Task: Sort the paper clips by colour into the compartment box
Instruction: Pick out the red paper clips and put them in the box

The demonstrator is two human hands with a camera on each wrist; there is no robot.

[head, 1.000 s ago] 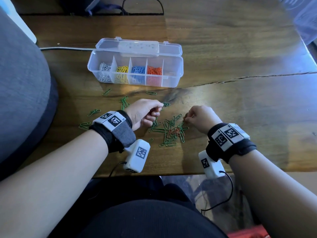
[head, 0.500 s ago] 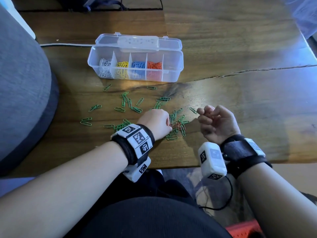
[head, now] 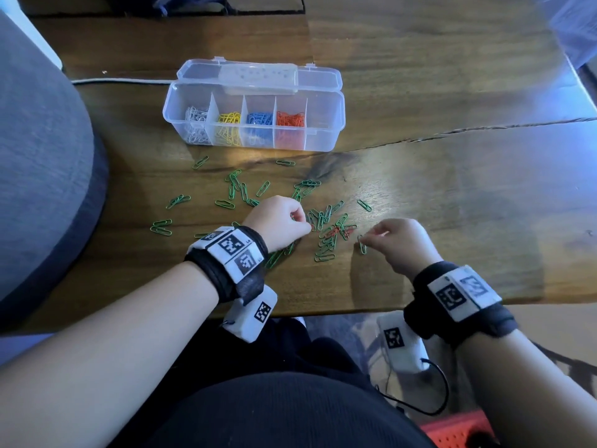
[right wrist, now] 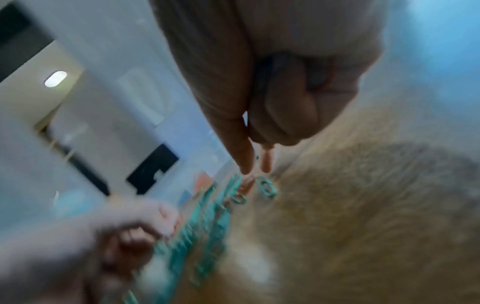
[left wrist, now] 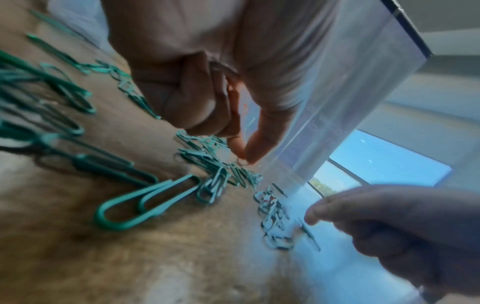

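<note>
The clear compartment box point(head: 326, 124) stands open at the back of the table, holding white, yellow, blue and orange clips in separate compartments; its rightmost compartment looks empty. Green paper clips point(head: 232, 189) lie scattered in front of it. A denser pile point(head: 326, 244) holds a few red clips point(head: 332, 233). My left hand point(head: 305, 221) is curled at the pile's left edge, thumb and forefinger point(left wrist: 242, 158) pinching a clip whose colour I cannot tell. My right hand point(head: 366, 242) is right of the pile and pinches a green clip point(head: 362, 246) that hangs down; the right wrist view point(right wrist: 255, 169) is blurred.
A grey cushion point(head: 38, 156) fills the left side. A white cable point(head: 119, 80) runs behind the box. A crack point(head: 468, 129) crosses the wooden table point(head: 452, 195) on the right. The table's front edge point(head: 323, 310) is just below my wrists.
My right hand has turned palm down and dropped to the right of the pile, now with a green clip in its fingers. My left hand has shifted slightly forward at the pile.
</note>
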